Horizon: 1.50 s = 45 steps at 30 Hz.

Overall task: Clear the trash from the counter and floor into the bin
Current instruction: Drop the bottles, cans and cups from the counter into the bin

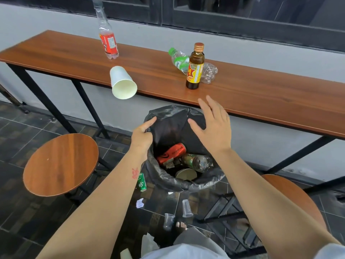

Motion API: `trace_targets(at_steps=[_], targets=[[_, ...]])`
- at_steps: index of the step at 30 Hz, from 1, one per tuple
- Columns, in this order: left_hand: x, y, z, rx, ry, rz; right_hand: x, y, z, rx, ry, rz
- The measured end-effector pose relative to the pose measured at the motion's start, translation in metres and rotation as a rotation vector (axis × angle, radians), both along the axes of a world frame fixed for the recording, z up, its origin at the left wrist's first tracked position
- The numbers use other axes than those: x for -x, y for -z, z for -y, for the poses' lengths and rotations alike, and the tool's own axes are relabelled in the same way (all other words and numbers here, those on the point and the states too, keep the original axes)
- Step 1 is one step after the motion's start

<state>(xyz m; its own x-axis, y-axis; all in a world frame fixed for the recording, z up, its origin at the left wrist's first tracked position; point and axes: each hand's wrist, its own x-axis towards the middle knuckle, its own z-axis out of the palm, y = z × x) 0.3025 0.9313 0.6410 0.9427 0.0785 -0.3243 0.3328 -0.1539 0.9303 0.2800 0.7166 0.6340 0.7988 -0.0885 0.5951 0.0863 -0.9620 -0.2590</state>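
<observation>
A bin lined with a black bag (179, 184) stands under the wooden counter (261, 98); a red can, a bottle and a paper cup lie inside. My left hand (142, 134) pinches the bag's left rim. Above the bin's mouth my right hand (212, 124) hovers with fingers spread, holding nothing. On the counter are a clear bottle with a red label (107, 36), a white paper cup (122, 84) lying over the front edge, a crushed green-capped bottle (179, 59) and a brown glass bottle (195, 68). On the floor lie a green can (142, 182), crumpled paper (140, 203) and two clear plastic cups (186, 208).
A round wooden stool (59, 163) stands to the left of the bin, another stool (295, 197) to the right. Black metal counter legs (89, 105) run down behind the bin. A white plastic bag (148, 243) lies by my feet.
</observation>
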Motion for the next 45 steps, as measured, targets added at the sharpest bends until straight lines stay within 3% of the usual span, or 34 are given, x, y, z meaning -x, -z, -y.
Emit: trace_targets(at_steps=[13, 17, 26, 33, 37, 42, 45], targets=[[-0.037, -0.002, -0.002, 0.025, -0.012, 0.021, -0.122, -0.055, 0.004, -0.350, 0.055, -0.106], [-0.045, 0.004, -0.005, -0.011, -0.040, 0.025, -0.139, -0.057, 0.000, -0.423, 0.036, -0.041], [-0.048, 0.008, -0.007, 0.039, -0.086, 0.024, -0.133, -0.058, -0.002, -0.543, -0.060, -0.009], [-0.038, 0.007, -0.010, 0.076, -0.085, 0.034, -0.073, -0.056, -0.023, -0.450, -0.218, -0.024], [-0.031, 0.004, -0.008, 0.060, -0.066, 0.018, -0.036, -0.023, -0.032, -0.305, -0.312, -0.214], [-0.016, -0.009, -0.005, -0.001, -0.025, 0.038, -0.020, 0.028, -0.031, -0.052, -0.294, -0.685], [-0.008, -0.014, -0.002, -0.017, 0.000, 0.042, -0.016, 0.046, -0.035, 0.003, -0.264, -0.783]])
